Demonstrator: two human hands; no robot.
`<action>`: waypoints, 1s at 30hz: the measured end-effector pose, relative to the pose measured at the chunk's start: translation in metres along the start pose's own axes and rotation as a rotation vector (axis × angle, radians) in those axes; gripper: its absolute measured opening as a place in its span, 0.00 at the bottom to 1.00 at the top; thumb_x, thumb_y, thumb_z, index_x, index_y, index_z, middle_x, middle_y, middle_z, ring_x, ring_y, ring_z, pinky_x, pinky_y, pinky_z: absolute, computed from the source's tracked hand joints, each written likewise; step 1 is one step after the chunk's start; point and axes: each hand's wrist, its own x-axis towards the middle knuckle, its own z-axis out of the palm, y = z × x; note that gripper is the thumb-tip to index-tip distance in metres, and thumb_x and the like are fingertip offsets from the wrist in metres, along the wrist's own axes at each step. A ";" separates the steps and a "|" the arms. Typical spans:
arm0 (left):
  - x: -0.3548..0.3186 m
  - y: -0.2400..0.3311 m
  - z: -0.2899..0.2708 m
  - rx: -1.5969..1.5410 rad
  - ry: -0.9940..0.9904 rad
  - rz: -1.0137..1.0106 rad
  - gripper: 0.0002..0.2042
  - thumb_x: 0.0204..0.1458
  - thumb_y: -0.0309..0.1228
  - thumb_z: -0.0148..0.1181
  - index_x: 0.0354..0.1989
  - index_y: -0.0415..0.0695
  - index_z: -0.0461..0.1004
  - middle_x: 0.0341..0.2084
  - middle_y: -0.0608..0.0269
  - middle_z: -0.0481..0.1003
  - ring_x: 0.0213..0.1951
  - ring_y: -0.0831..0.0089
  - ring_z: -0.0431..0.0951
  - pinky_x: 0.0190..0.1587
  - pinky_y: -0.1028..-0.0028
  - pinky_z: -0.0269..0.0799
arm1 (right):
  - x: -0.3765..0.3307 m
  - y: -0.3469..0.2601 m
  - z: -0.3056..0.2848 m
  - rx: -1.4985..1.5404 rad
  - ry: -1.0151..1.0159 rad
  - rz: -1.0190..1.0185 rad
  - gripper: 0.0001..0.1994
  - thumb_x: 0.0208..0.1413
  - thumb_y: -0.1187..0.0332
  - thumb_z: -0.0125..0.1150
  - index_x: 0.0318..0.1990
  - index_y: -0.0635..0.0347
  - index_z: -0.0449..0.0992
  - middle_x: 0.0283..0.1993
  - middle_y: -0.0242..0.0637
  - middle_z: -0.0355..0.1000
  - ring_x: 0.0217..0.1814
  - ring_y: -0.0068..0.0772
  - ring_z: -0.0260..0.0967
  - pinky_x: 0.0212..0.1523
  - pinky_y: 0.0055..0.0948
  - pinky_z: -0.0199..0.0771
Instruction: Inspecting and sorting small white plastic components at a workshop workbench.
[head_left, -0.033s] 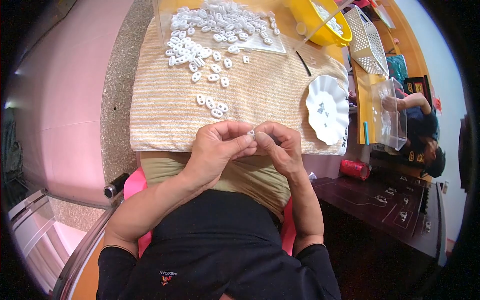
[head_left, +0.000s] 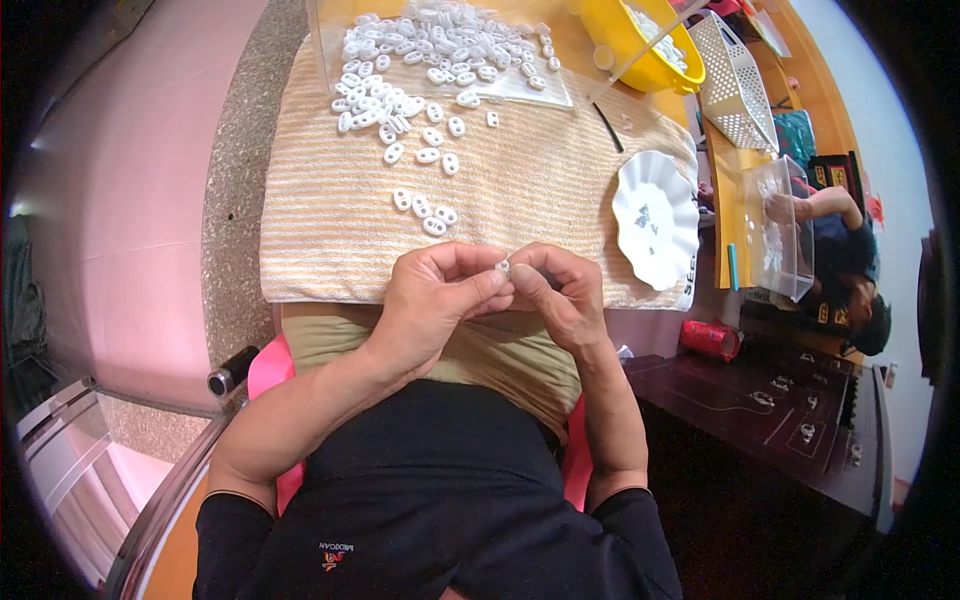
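Note:
My left hand point(head_left: 430, 290) is closed, thumb and fingers pinching a small white oval two-hole plastic piece point(head_left: 503, 267) over the towel's near edge. My right hand point(head_left: 560, 290) meets it there, thumb and forefinger pressed together at the piece; anything tiny between those fingertips is hidden. Just beyond my left hand, several matching white pieces point(head_left: 421, 206) lie in a small group on the striped towel point(head_left: 330, 200). Farther off, a large heap of them point(head_left: 430, 45) spills out of a clear plastic tray point(head_left: 550, 92). To the right, a white wavy-rimmed plate point(head_left: 680, 215) carries a few small grey bits point(head_left: 643, 215).
A yellow basin point(head_left: 610, 30) with white pieces stands at the far right, beside a white perforated basket point(head_left: 735, 85). A thin black strip point(head_left: 608, 128) lies on the towel. Another person point(head_left: 835, 230) reaches into a clear bin point(head_left: 800, 270) at the right.

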 end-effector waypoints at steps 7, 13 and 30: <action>-0.001 -0.002 0.000 0.076 0.018 0.080 0.08 0.53 0.22 0.60 0.40 0.33 0.73 0.32 0.59 0.77 0.33 0.78 0.78 0.38 0.79 0.77 | 0.002 -0.007 0.003 0.101 -0.008 0.076 0.07 0.61 0.72 0.54 0.35 0.67 0.74 0.31 0.32 0.74 0.34 0.18 0.70 0.35 0.16 0.73; -0.002 0.001 0.003 0.018 -0.012 0.061 0.07 0.53 0.22 0.60 0.40 0.34 0.73 0.33 0.60 0.77 0.33 0.79 0.77 0.39 0.79 0.76 | 0.003 -0.004 -0.001 0.107 0.011 0.093 0.07 0.60 0.71 0.55 0.36 0.69 0.74 0.31 0.31 0.74 0.33 0.15 0.69 0.35 0.16 0.71; -0.001 0.009 0.001 -0.116 0.023 0.059 0.08 0.54 0.21 0.58 0.42 0.37 0.72 0.32 0.58 0.77 0.34 0.73 0.79 0.40 0.75 0.79 | 0.049 -0.034 -0.022 -0.202 0.110 -0.009 0.09 0.56 0.72 0.59 0.40 0.71 0.76 0.30 0.32 0.74 0.30 0.19 0.70 0.34 0.21 0.75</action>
